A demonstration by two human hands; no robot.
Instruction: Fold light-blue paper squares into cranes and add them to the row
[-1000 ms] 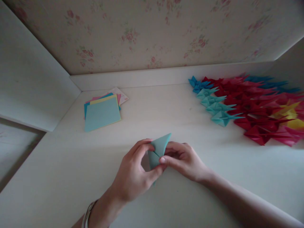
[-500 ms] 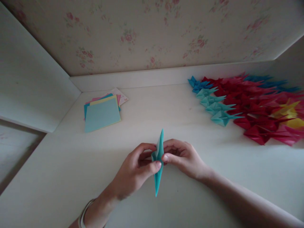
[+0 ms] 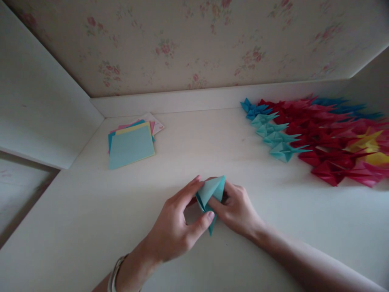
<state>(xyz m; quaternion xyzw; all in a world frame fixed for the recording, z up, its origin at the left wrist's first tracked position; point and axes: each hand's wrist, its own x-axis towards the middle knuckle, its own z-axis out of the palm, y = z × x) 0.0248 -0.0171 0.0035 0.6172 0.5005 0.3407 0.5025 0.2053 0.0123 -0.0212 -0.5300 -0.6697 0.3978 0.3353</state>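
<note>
A folded turquoise origami paper (image 3: 213,190) is held above the white table between both hands. My left hand (image 3: 179,221) curves around its left side, with the thumb at the lower edge and a finger against the upper left edge. My right hand (image 3: 238,209) grips it from the right, its thumb tucked under the raised flap. The other right fingers are mostly hidden behind the paper. A narrow point of the paper sticks out downward below the left thumb.
A stack of square coloured paper (image 3: 132,148) lies at the back left, light blue on top. At the back right stand rows of folded paper pieces: turquoise ones (image 3: 284,151), red ones (image 3: 331,172), blue and yellow ones. A flowered wall (image 3: 182,44) closes off the back.
The turquoise paper has turned from a narrow upright edge-on shape to show a broad flap. My right thumb has moved under that flap, and my left fingers have spread wider.
</note>
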